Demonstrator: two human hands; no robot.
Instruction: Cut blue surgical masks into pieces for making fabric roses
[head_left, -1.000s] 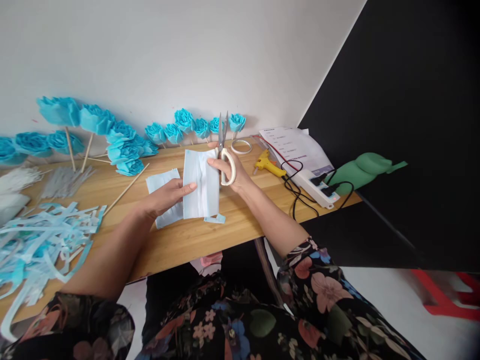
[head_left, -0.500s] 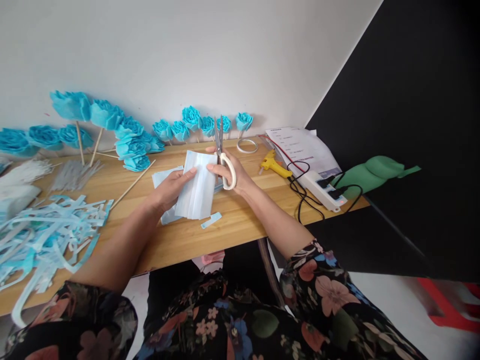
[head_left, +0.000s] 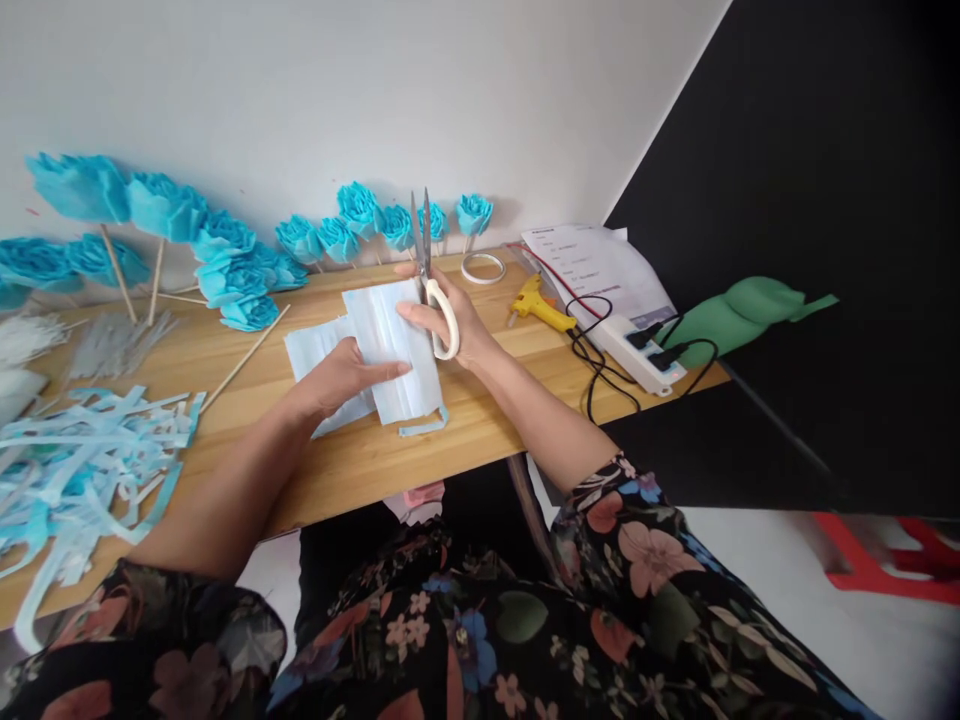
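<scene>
A pale blue pleated face mask [head_left: 390, 335] is held between my two hands, tilted above the table. My left hand [head_left: 341, 378] pinches its left side, thumb laid across the front and the other fingers hidden behind. My right hand [head_left: 459, 320] has its thumb on the mask's upper part while keeping hold of white-handled scissors [head_left: 444, 320]. The scissors' blades point up and away, slightly apart. Under my left hand lies more pale blue mask material [head_left: 315, 350] on the wooden table [head_left: 352, 470]. A narrow blue strip [head_left: 424, 429] lies below the mask's lower edge.
Blue paper-like flowers [head_left: 358, 210] on sticks line the wall. Cut strips [head_left: 90, 450] heap at the left, near a loose wooden stick [head_left: 244, 360]. On the right are a white ring [head_left: 484, 268], a yellow glue gun [head_left: 544, 305], a printed sheet [head_left: 600, 270] and a power strip [head_left: 634, 355].
The mask has turned, its lower end swinging right over the narrow strip. My left hand has shifted lower on it, baring more of the material underneath. The view has moved slightly.
</scene>
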